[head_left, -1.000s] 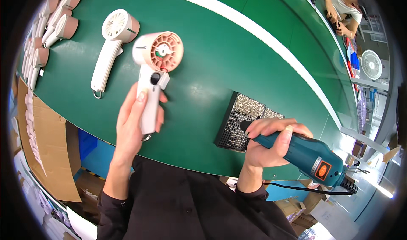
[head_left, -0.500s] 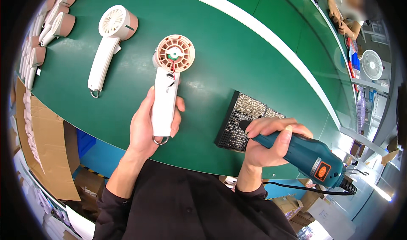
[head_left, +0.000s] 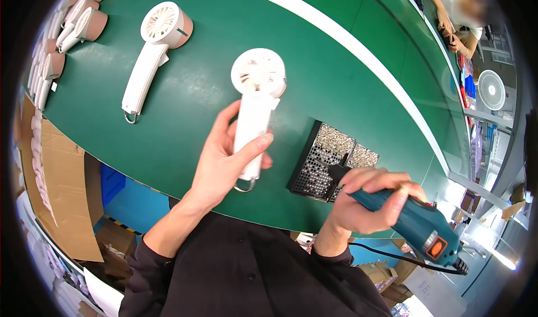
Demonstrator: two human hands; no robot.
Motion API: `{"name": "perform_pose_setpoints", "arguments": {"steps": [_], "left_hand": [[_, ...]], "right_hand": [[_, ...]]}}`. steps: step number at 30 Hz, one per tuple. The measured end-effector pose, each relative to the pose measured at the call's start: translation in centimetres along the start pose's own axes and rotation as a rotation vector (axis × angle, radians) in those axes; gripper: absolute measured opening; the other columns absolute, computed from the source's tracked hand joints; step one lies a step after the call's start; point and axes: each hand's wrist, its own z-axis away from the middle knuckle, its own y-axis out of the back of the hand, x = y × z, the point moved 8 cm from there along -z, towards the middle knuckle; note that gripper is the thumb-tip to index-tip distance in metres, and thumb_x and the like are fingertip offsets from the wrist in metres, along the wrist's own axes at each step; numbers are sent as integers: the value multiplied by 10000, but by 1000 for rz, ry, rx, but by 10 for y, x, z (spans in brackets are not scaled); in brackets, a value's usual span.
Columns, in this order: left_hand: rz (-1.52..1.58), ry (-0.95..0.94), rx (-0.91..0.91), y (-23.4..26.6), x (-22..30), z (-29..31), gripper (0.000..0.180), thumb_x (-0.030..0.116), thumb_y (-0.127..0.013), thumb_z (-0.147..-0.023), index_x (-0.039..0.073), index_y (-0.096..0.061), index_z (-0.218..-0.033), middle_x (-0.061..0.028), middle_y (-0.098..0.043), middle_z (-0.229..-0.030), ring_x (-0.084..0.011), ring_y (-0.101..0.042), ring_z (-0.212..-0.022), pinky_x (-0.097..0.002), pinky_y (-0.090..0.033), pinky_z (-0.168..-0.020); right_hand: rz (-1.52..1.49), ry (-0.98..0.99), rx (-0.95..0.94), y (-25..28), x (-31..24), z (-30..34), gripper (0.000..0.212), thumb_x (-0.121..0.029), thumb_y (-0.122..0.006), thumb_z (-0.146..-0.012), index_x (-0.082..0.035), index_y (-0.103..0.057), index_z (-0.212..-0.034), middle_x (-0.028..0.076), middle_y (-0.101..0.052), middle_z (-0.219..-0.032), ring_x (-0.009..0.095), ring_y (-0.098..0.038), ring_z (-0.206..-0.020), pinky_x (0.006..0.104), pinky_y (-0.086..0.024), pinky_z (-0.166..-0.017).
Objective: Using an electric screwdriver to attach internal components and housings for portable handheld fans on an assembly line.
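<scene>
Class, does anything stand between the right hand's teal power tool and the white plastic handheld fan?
The left hand wraps the fan, fingertips toward the tool; the black perforated tray lies lower, partly between. Nothing visible blocks the fan's head.

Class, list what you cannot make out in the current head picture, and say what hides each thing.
All in the head view:
- Held fan, underside: faces away; the left hand covers part of its handle.
- Screwdriver, tip: lost against the dark tray; the right hand covers its grip.
- Screws: too small to count.
- Upper-left fans: some cut off by the top edge.
</scene>
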Motion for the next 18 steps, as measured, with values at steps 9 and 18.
{"name": "perform_pose_setpoints", "arguments": {"steps": [9,18], "left_hand": [[-31,-21,-170,-25,-26,-5,639,49,-528,-955,74,-138,-1460,-160,-569,-1231,-219,-629,-1037,-339,-544,-824],[-67,-9,-168,-26,-28,-5,543,66,-537,-956,40,-252,-1418,-130,-561,-1242,-193,-610,-1055,-309,-527,-825]], "right_hand": [[-275,100,-174,-29,-31,26,268,-182,-503,-932,-33,-309,-1042,165,-526,-685,262,-562,-451,361,-513,-381],[-145,104,-320,-47,-21,36,251,-238,-446,-961,-42,-343,-1081,135,-490,-677,236,-505,-390,347,-472,-350]]}}
